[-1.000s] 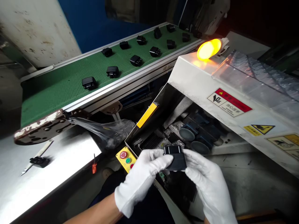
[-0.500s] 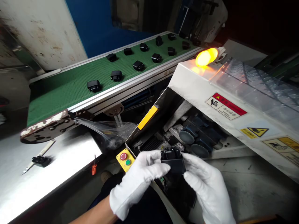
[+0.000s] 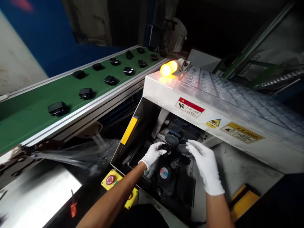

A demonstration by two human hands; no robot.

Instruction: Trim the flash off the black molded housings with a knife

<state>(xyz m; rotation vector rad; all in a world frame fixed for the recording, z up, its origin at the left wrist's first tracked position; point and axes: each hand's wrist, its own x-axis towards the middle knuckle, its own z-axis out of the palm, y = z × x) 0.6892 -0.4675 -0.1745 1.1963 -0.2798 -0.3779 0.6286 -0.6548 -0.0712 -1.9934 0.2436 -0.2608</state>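
Note:
Inside the machine's opening, my left hand (image 3: 152, 155), in a white glove, has its fingers closed around a black plug adapter (image 3: 167, 148). A second black piece (image 3: 184, 160), likely of the same kind, sits in the machine just left of my right hand (image 3: 206, 163). That hand, also gloved, has its fingers stretched out and holds nothing visible. Two round grey pads (image 3: 171, 140) are just beyond the hands. Below them is a dark block with a round red-and-blue sticker (image 3: 164, 173).
A green conveyor belt (image 3: 30, 117) carries several black adapters. The white machine housing (image 3: 161, 91) bears warning labels, a lit orange lamp (image 3: 169, 68) and clear plastic trays (image 3: 228, 95). A yellow button box (image 3: 111, 180), a metal table (image 3: 52, 196) and an orange-handled screwdriver (image 3: 73, 209) lie nearer.
Both hands have moved from in front of the machine into its opening. They are apart now; the right hand no longer touches the black adapter they held together. The view has shifted right.

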